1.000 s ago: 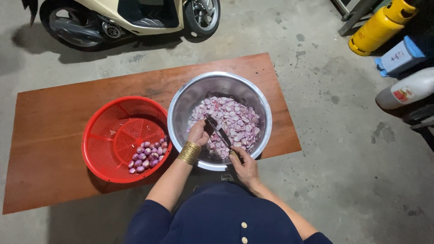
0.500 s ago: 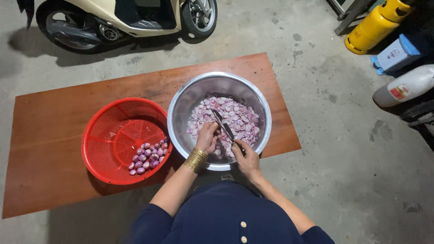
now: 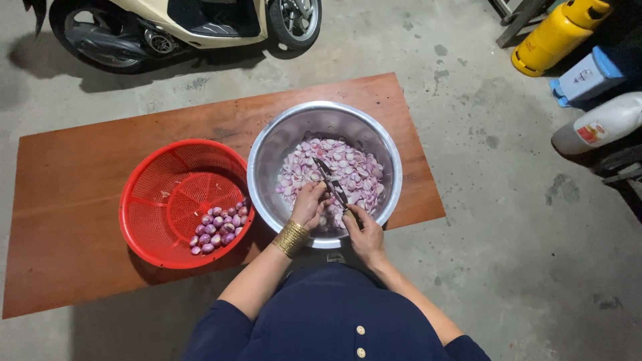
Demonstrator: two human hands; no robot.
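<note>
1. The left hand is curled over the near inner wall of the steel bowl, just below the centre of the frame, fingers closed on something small; it is too covered to name, though it sits among the shallot pieces.
2. The right hand, just right of it and touching the bowl's near rim, is closed around the handle of a knife, whose dark blade slants up and left over the bowl.
3. The cut shallots fill the bowl's floor directly above both hands; the blade lies over them, its tip near the pile's middle.
4. Whole shallots lie in a small heap at the lower right of the red basket, left of the left hand and apart from it.
5. The knife handle is hidden in the right palm, and the bowl's near rim is partly covered by both wrists. A scooter is cut off at the top edge.
6. The bowl is round, shiny metal; the basket is round, slotted red plastic; both rest on a flat reddish-brown wooden board on rough grey concrete. A ribbed gold bangle circles the left wrist. A yellow gas cylinder lies upper right.
</note>
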